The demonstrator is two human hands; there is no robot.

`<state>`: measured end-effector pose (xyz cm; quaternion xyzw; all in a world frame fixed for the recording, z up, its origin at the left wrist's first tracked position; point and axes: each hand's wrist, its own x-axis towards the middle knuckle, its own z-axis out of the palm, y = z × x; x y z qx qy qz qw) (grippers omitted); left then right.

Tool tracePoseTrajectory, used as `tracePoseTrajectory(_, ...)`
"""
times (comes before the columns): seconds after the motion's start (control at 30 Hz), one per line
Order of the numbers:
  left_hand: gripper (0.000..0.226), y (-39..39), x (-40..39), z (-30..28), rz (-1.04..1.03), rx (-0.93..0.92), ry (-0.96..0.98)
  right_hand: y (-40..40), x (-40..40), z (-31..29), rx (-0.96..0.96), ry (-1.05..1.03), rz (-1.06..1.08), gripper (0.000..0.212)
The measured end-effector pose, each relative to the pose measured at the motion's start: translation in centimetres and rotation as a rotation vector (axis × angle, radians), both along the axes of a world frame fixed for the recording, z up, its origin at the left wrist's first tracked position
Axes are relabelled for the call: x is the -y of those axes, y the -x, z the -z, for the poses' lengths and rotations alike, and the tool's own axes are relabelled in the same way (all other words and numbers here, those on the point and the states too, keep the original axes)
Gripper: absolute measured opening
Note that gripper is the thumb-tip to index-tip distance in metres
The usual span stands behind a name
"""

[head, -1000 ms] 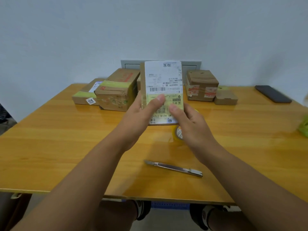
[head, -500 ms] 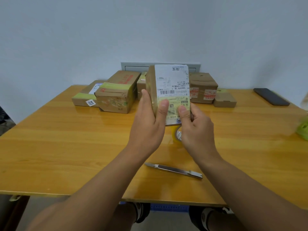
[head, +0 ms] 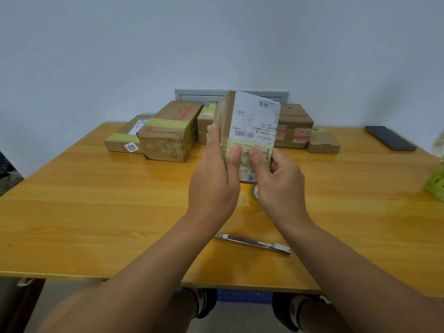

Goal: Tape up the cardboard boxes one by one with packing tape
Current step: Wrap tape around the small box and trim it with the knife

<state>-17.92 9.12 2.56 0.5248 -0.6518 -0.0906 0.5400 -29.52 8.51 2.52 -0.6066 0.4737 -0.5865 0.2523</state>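
Observation:
I hold a small cardboard box (head: 249, 121) upright above the table, its white shipping label facing me and a brown side turned to the left. My left hand (head: 213, 179) grips its left side with the thumb on the label. My right hand (head: 278, 181) holds the lower right corner, thumb pressed on the yellowish tape band. A roll of packing tape (head: 252, 194) lies on the table just under my hands, mostly hidden. Several other cardboard boxes (head: 168, 138) stand along the back of the table.
A metal utility knife (head: 252, 242) lies on the wooden table (head: 96, 212) near its front edge. A dark phone (head: 389, 138) rests at the back right. A green object (head: 436, 186) sits at the right edge. My knees show below the table.
I have turned the held box clockwise, so its brown left side now shows more. Both hands shifted slightly right with it.

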Motion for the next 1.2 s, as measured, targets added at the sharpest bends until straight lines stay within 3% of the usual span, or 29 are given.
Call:
tracePoseTrajectory(0.1, 0.054, -0.5, -0.2, -1.0, -0.054, -0.076, -0.019, 0.4, -0.4, 0.1, -0.171, 0.094, -0.064, 0.053)
tracePoseTrajectory(0.17, 0.049, -1.3, -0.4, -2.1, -0.053, -0.175, -0.026, 0.4, -1.0, 0.1, -0.427, 0.279, -0.093, 0.072)
tracePoseTrajectory(0.23, 0.051, -1.8, -1.0, -2.8, -0.044, -0.216, -0.05, 0.5, -1.1, 0.2, -0.72, 0.488, -0.032, 0.073)
tracePoseTrajectory(0.3, 0.056, -1.8, -2.2, -3.1, 0.008, -0.219, -0.11, 0.8, -0.9, -0.1, -0.814, 0.589, 0.047, 0.065)
tracePoseTrajectory(0.4, 0.065, -1.6, -3.6, -2.8, 0.112, -0.065, -0.145, 1.6, -0.8, -0.7, -0.872, 0.667, 0.065, 0.052)
tracePoseTrajectory(0.5, 0.071, -2.0, -4.4, -2.5, 0.152, 0.228, -0.1, 2.3, -0.9, -1.1, -0.861, 0.667, 0.041, 0.049)
tracePoseTrajectory(0.6, 0.064, -2.5, -4.3, -1.9, 0.04, 0.577, 0.115, 2.6, -1.0, -1.4, -0.883, 0.646, 0.054, 0.053)
tracePoseTrajectory(0.67, 0.063, -3.0, -3.9, -1.6, 0.022, 0.696, 0.202, 2.8, -1.1, -1.6, -0.907, 0.653, 0.06, 0.051)
tracePoseTrajectory(0.8, 0.076, -3.6, -2.6, -2.2, 0.02, 0.759, 0.218, 3.6, -0.9, -2.3, -0.958, 0.674, 0.043, 0.05)
tracePoseTrajectory(1.0, 0.063, -3.2, 0.9, -4.0, 0.022, 0.762, 0.266, 4.9, 1.9, -4.2, -0.996, 0.651, 0.076, 0.055)
tracePoseTrajectory(1.2, 0.056, -2.3, 7.2, -6.6, 0.075, 0.713, 0.224, 5.4, 7.5, -6.6, -0.982, 0.494, 0.132, 0.057)
